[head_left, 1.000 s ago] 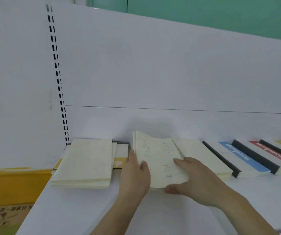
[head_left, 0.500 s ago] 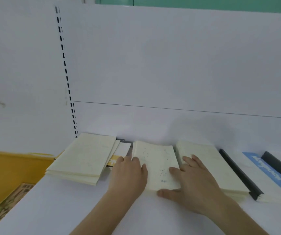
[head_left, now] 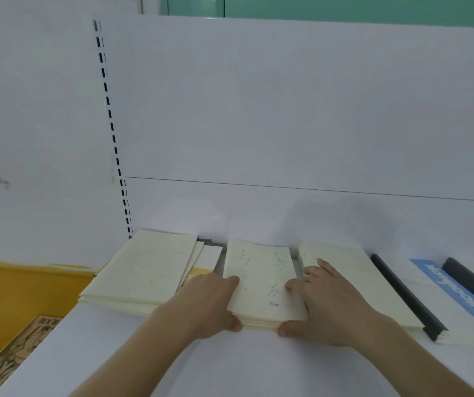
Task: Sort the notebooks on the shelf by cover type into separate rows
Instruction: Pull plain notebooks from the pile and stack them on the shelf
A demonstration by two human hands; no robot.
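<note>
Between my two hands, a little back from the front edge of the white shelf [head_left: 172, 353], lies the small stack of cream notebooks [head_left: 261, 282] with faint dotted constellation marks on the top cover. My left hand [head_left: 204, 302] cups its left side, thumb at the front corner; my right hand [head_left: 324, 308] presses the right side, thumb under the front edge, fingers spread onto the neighbouring cream stack [head_left: 353, 282]. Neither hand is closed; both flatten against the pile. I judge these thin, soft-covered booklets light but floppy and apt to slide over each other, so holding both long edges near the front corners and squeezing inward should keep them squared. Another cream stack [head_left: 144, 270] sits toward the shelf's left end, black-spined notebooks [head_left: 402, 293] to the right.
</note>
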